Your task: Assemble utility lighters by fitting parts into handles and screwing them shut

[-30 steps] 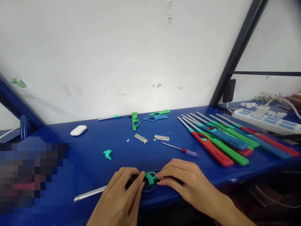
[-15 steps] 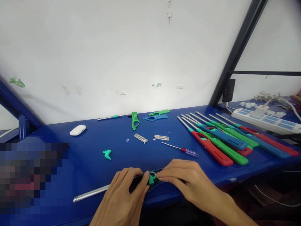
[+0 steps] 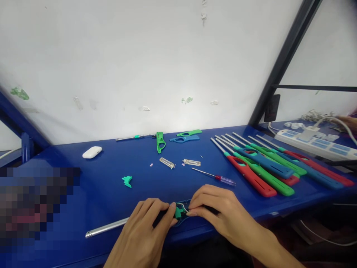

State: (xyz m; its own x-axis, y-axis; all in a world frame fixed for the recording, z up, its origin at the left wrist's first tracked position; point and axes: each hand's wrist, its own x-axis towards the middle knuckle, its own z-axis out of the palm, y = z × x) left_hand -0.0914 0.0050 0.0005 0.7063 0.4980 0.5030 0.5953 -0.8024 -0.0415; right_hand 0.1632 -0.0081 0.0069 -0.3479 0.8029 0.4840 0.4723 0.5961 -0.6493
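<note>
An opened utility lighter (image 3: pixel 178 222) lies near the table's front edge, its dark blue handle shell partly covered by my fingers. Its metal tube (image 3: pixel 107 227) points left. My left hand (image 3: pixel 142 227) is closed around the lighter where tube and handle meet, the thumb by a green trigger piece (image 3: pixel 177 212). With thumb and fingertips together, my right hand (image 3: pixel 223 208) pinches a white wire (image 3: pixel 183 207) at the handle's inside. The wire's far end is hidden by the fingers.
Several lighters (image 3: pixel 264 191) in red, green and blue lie at right. Behind my hands are a screwdriver (image 3: pixel 223 180), two clear fuel tanks (image 3: pixel 192 162), a green trigger (image 3: pixel 127 181), a green shell half (image 3: pixel 160 143) and a white earbud case (image 3: pixel 92 152). A power strip (image 3: pixel 315 143) stands far right.
My right hand has shifted slightly right, and more of the white wire shows in a curve between the trigger and my fingertips. My left hand keeps its hold.
</note>
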